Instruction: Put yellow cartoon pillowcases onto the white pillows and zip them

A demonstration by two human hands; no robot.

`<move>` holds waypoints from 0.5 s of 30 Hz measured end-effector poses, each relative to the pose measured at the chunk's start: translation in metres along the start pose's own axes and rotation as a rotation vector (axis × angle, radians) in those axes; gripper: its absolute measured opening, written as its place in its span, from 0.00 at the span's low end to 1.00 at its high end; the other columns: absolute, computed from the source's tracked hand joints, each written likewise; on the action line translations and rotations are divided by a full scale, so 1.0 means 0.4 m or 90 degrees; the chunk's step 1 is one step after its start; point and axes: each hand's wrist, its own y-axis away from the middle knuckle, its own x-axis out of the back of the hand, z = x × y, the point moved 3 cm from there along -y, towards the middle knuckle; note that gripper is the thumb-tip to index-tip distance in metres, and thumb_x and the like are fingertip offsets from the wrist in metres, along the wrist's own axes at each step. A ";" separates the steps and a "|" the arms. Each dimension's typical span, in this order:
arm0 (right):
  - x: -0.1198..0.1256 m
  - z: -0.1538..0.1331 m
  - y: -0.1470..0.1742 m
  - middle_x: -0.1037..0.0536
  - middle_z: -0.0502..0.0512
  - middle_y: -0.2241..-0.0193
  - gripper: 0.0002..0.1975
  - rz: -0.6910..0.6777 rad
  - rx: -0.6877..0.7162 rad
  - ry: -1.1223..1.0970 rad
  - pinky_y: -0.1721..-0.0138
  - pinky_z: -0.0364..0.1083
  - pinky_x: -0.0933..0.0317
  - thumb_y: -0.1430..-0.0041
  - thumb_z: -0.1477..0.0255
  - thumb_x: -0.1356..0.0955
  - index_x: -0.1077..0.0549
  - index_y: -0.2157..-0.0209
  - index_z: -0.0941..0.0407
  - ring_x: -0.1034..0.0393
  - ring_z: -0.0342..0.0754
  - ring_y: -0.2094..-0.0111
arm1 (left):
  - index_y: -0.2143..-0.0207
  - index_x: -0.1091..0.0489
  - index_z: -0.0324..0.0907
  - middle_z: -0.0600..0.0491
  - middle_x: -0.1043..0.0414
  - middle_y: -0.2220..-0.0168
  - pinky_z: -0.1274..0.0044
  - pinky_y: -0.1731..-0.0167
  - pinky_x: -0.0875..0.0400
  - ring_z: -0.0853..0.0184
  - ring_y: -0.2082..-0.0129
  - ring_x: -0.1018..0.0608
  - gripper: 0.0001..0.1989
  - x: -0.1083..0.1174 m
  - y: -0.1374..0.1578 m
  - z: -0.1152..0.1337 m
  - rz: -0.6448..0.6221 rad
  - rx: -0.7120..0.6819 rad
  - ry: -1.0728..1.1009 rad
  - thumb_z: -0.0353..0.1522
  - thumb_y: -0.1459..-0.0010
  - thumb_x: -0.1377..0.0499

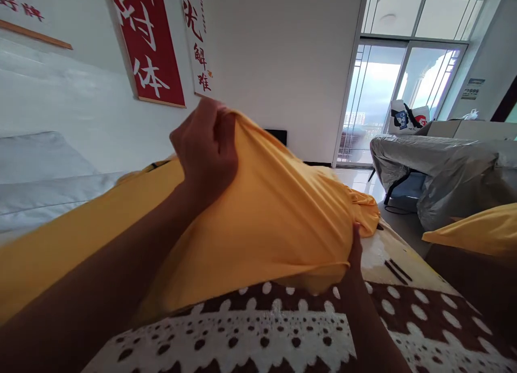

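A yellow cloth (pixel 278 217), thin and stretchy like a garment, is pulled taut between my two hands. My left hand (pixel 208 141) is raised and closed in a fist around its upper edge. Lower and to the right, my right hand (pixel 355 249) grips the cloth's other side; its fingers are mostly hidden behind the fabric. A bunched end of the cloth hangs past that hand. Below lies a patterned blanket (pixel 262 330) in brown, white and cream with dots. Whether the yellow fabric at the left belongs to the same piece, I cannot tell.
A pale sofa back (pixel 52 157) stands along the left wall. At the right edge is another piece of yellow fabric (pixel 480 230). Beyond it, a table under clear plastic sheeting (pixel 440 152) bears a printed bag (pixel 406 117), with a chair (pixel 406 185) beneath. Glass sliding doors (pixel 375 98) are behind.
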 end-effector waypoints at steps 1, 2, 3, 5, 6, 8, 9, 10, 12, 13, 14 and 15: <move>0.015 -0.011 0.000 0.21 0.53 0.66 0.24 0.024 0.011 -0.023 0.60 0.53 0.31 0.58 0.46 0.33 0.26 0.66 0.51 0.28 0.54 0.57 | 0.63 0.35 0.39 0.56 0.33 0.70 0.78 0.65 0.39 0.74 0.69 0.31 0.18 -0.005 -0.012 0.023 0.010 -0.007 0.022 0.39 0.34 0.60; 0.030 -0.021 -0.004 0.21 0.51 0.66 0.23 0.046 0.027 -0.039 0.60 0.53 0.31 0.58 0.46 0.33 0.27 0.67 0.50 0.29 0.53 0.55 | 0.62 0.35 0.38 0.56 0.33 0.68 0.78 0.65 0.39 0.74 0.68 0.31 0.18 -0.018 -0.019 0.042 0.015 -0.016 0.044 0.39 0.34 0.60; 0.044 -0.030 -0.010 0.21 0.50 0.66 0.22 0.065 0.044 -0.047 0.59 0.54 0.31 0.59 0.47 0.33 0.27 0.68 0.49 0.29 0.53 0.54 | 0.62 0.36 0.38 0.54 0.32 0.67 0.78 0.64 0.39 0.73 0.66 0.30 0.19 -0.037 -0.022 0.057 0.016 -0.024 0.062 0.38 0.34 0.61; 0.067 -0.044 -0.029 0.21 0.49 0.67 0.20 0.088 0.070 -0.048 0.57 0.54 0.31 0.59 0.49 0.33 0.28 0.69 0.49 0.30 0.52 0.53 | 0.63 0.35 0.39 0.52 0.31 0.66 0.76 0.62 0.39 0.71 0.64 0.29 0.19 -0.090 -0.017 0.067 -0.011 -0.044 0.074 0.38 0.34 0.61; 0.074 -0.049 -0.039 0.21 0.49 0.67 0.20 0.094 0.077 -0.049 0.57 0.53 0.31 0.59 0.50 0.32 0.27 0.68 0.49 0.30 0.53 0.53 | 0.64 0.35 0.39 0.51 0.31 0.66 0.75 0.61 0.39 0.69 0.63 0.29 0.18 -0.120 -0.007 0.062 -0.048 -0.056 0.066 0.37 0.34 0.61; 0.079 -0.052 -0.058 0.20 0.51 0.66 0.20 0.095 0.068 -0.060 0.56 0.54 0.32 0.58 0.53 0.32 0.26 0.66 0.51 0.29 0.53 0.54 | 0.64 0.34 0.40 0.49 0.30 0.65 0.71 0.59 0.39 0.65 0.61 0.28 0.15 -0.176 0.028 0.034 -0.161 -0.079 0.035 0.37 0.35 0.56; 0.079 -0.050 -0.066 0.20 0.52 0.66 0.19 0.093 0.053 -0.072 0.55 0.54 0.32 0.57 0.55 0.31 0.26 0.65 0.52 0.28 0.53 0.55 | 0.62 0.33 0.40 0.48 0.30 0.63 0.70 0.58 0.40 0.63 0.60 0.28 0.13 -0.195 0.055 0.011 -0.228 -0.087 0.020 0.36 0.37 0.54; 0.078 -0.048 -0.073 0.20 0.52 0.65 0.19 0.094 0.034 -0.085 0.55 0.54 0.32 0.57 0.57 0.31 0.26 0.63 0.53 0.28 0.53 0.56 | 0.58 0.34 0.40 0.47 0.31 0.60 0.68 0.56 0.40 0.61 0.58 0.28 0.12 -0.206 0.087 -0.018 -0.290 -0.089 0.007 0.36 0.38 0.51; 0.080 -0.043 -0.087 0.21 0.52 0.65 0.20 0.097 0.003 -0.101 0.55 0.53 0.32 0.57 0.61 0.30 0.27 0.61 0.53 0.27 0.53 0.58 | 0.53 0.36 0.40 0.45 0.32 0.55 0.65 0.53 0.41 0.59 0.53 0.30 0.14 -0.204 0.161 -0.092 -0.388 -0.069 -0.024 0.35 0.40 0.50; 0.086 -0.044 -0.094 0.21 0.52 0.65 0.19 0.102 0.000 -0.099 0.56 0.53 0.32 0.57 0.62 0.30 0.27 0.60 0.53 0.27 0.52 0.59 | 0.53 0.36 0.40 0.44 0.32 0.54 0.64 0.52 0.41 0.58 0.52 0.30 0.15 -0.196 0.200 -0.140 -0.430 -0.044 -0.045 0.36 0.40 0.50; 0.096 -0.046 -0.103 0.21 0.52 0.65 0.19 0.105 0.001 -0.086 0.57 0.53 0.32 0.56 0.62 0.31 0.27 0.60 0.53 0.26 0.52 0.60 | 0.55 0.35 0.39 0.43 0.33 0.53 0.63 0.52 0.41 0.56 0.51 0.31 0.15 -0.183 0.238 -0.193 -0.459 -0.018 -0.070 0.38 0.40 0.51; 0.110 -0.051 -0.113 0.21 0.52 0.66 0.19 0.110 0.005 -0.062 0.58 0.53 0.31 0.56 0.63 0.32 0.28 0.60 0.54 0.26 0.52 0.61 | 0.53 0.36 0.38 0.42 0.34 0.50 0.62 0.51 0.42 0.55 0.48 0.33 0.18 -0.173 0.276 -0.250 -0.508 -0.014 -0.079 0.40 0.39 0.53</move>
